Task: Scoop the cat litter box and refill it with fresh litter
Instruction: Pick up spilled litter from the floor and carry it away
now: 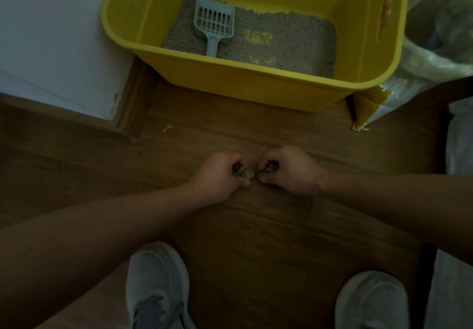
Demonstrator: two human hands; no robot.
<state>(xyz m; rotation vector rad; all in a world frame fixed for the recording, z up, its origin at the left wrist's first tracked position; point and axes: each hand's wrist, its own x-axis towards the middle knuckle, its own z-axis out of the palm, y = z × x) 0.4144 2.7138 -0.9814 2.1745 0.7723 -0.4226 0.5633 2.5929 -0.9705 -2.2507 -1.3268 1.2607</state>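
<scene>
A yellow litter box [245, 88] stands on the wooden floor at the top of the head view, with a thin layer of grey litter [286, 39] in it. A grey slotted scoop [214, 21] lies on the litter at the left. Low over the floor in front of the box, my left hand [220, 175] curls its fingers round grey litter clumps [243, 174]. Close beside it, my right hand [289, 170] holds more clumps [268, 170] in its curled fingers. The two hands almost touch.
A white wall corner [56, 47] with a wooden skirting stands at the left. A clear plastic bag with a yellow torn edge [368, 106] leans against the box's right side. My two grey shoes [156, 287] [371, 300] stand at the bottom.
</scene>
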